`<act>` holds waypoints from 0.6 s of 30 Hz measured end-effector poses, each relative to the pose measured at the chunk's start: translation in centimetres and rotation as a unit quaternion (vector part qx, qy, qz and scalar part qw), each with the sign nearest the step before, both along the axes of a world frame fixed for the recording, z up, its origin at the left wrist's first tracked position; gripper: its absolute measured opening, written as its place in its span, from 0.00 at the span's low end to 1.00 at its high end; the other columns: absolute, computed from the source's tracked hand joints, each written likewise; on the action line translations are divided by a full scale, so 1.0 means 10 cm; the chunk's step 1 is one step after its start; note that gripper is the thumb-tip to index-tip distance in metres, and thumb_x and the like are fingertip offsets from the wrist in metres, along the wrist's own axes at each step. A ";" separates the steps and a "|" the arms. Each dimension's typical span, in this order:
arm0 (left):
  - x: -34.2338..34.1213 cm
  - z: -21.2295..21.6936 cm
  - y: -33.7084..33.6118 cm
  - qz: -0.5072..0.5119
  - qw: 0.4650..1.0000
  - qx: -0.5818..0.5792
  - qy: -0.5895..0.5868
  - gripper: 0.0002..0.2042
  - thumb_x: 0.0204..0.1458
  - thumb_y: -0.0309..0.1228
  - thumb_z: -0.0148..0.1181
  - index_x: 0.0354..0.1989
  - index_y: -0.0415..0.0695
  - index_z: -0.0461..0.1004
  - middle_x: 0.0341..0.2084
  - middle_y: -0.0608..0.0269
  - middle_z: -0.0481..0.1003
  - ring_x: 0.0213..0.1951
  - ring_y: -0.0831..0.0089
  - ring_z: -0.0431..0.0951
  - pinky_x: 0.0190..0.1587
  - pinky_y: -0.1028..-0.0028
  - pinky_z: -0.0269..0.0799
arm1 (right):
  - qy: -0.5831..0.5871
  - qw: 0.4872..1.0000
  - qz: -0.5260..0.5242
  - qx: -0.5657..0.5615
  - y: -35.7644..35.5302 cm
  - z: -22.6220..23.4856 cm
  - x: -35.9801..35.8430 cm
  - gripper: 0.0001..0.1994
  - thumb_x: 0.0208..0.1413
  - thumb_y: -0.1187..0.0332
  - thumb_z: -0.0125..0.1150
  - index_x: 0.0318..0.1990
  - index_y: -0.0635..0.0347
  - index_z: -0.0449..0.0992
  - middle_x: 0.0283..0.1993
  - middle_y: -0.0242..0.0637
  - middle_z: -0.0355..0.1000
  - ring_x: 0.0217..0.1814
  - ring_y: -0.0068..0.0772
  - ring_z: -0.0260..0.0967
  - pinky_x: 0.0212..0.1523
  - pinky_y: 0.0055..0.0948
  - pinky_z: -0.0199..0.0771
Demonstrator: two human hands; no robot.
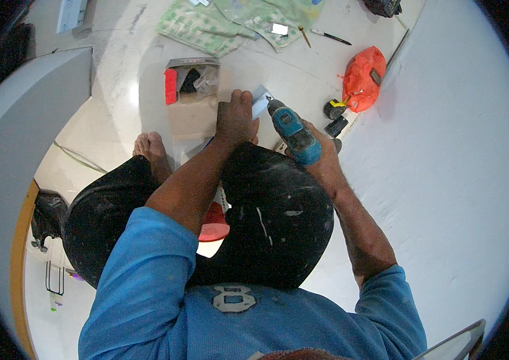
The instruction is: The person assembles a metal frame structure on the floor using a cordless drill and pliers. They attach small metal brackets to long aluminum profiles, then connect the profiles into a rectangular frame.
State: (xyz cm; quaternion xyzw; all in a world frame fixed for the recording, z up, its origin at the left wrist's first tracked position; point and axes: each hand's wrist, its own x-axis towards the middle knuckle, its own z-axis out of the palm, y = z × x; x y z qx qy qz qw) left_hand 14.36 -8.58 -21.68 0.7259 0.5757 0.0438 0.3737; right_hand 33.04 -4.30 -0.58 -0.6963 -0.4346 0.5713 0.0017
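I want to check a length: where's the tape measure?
In the head view, the tape measure lies right of the blue drill, beside the orange bag.

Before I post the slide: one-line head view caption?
Right hand holds a blue drill by the end of a pale strip in the left hand.
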 end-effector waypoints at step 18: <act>-0.01 -0.07 -0.03 -0.003 0.999 0.026 -0.020 0.35 0.43 0.39 0.80 0.56 0.40 0.66 0.48 0.49 0.70 0.37 0.48 0.81 0.38 0.50 0.78 | 0.034 0.999 -0.011 -0.025 0.02 -0.03 0.00 0.32 0.64 0.58 0.73 0.72 0.61 0.71 0.63 0.53 0.81 0.65 0.48 0.81 0.65 0.43 0.78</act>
